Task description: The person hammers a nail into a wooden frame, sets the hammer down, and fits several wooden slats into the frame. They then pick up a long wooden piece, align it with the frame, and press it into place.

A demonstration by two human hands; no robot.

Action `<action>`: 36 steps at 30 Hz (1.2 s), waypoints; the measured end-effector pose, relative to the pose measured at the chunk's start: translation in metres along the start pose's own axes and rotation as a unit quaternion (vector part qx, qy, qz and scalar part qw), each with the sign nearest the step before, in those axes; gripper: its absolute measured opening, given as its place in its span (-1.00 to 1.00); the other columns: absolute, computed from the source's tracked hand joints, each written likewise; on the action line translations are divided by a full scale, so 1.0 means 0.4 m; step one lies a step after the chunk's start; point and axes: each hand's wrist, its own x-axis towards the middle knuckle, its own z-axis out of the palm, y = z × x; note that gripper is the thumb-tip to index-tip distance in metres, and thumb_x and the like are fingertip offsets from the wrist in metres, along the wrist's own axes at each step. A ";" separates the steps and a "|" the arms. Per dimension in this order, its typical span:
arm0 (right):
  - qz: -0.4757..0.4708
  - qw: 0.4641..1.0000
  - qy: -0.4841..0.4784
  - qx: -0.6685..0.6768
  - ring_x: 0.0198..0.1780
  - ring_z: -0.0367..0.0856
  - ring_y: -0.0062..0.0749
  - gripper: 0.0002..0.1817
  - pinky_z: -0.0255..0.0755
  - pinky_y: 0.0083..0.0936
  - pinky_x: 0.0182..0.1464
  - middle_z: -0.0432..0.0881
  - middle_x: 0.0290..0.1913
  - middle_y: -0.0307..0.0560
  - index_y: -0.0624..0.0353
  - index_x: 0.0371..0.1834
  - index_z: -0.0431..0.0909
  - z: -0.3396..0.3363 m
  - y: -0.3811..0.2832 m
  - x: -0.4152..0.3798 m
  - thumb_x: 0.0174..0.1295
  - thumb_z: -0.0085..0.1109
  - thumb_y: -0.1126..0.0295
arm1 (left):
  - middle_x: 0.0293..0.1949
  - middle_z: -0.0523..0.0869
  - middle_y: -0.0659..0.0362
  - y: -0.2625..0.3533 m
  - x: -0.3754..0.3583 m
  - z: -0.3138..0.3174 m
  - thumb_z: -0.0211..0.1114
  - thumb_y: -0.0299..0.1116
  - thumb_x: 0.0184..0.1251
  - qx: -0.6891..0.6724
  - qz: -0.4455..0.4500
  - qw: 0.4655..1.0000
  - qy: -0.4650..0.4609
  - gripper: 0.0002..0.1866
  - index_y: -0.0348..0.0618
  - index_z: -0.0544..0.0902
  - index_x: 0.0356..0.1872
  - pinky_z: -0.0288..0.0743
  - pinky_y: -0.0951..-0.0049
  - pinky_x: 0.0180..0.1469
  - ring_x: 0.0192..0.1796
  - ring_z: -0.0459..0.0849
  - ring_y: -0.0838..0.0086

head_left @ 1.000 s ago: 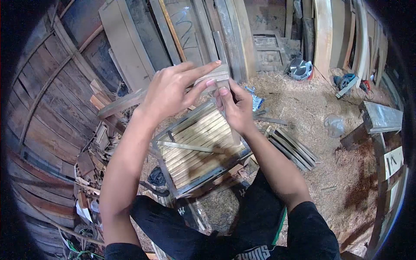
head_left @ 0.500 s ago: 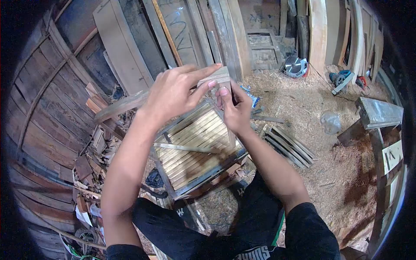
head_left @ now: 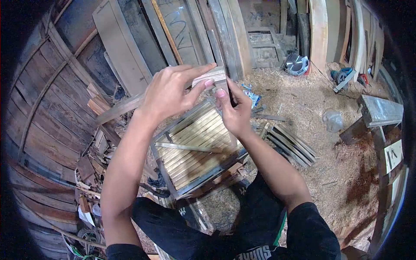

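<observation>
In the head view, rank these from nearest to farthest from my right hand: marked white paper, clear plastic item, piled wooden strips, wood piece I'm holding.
1. Wood piece: in the right hand.
2. Wooden strips: on the floor, right of it.
3. Clear plastic item: farther right on the floor.
4. White paper: far right side.

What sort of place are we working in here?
Probably a woodworking shop: a circular saw rests on the floor, what look like wood shavings cover much of it, and long boards stand upright behind.
</observation>
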 end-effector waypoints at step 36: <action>0.037 0.999 0.011 0.024 0.19 0.80 -0.23 -0.52 0.59 -0.34 0.26 0.81 0.17 0.26 0.38 0.40 0.61 0.005 -0.044 -0.012 0.52 0.36 0.36 | -0.36 0.72 0.06 0.042 -0.018 -0.012 0.52 -0.36 0.36 0.067 0.002 0.998 -0.010 -0.45 0.12 0.75 0.40 0.58 0.20 -0.30 -0.42 0.65 0.11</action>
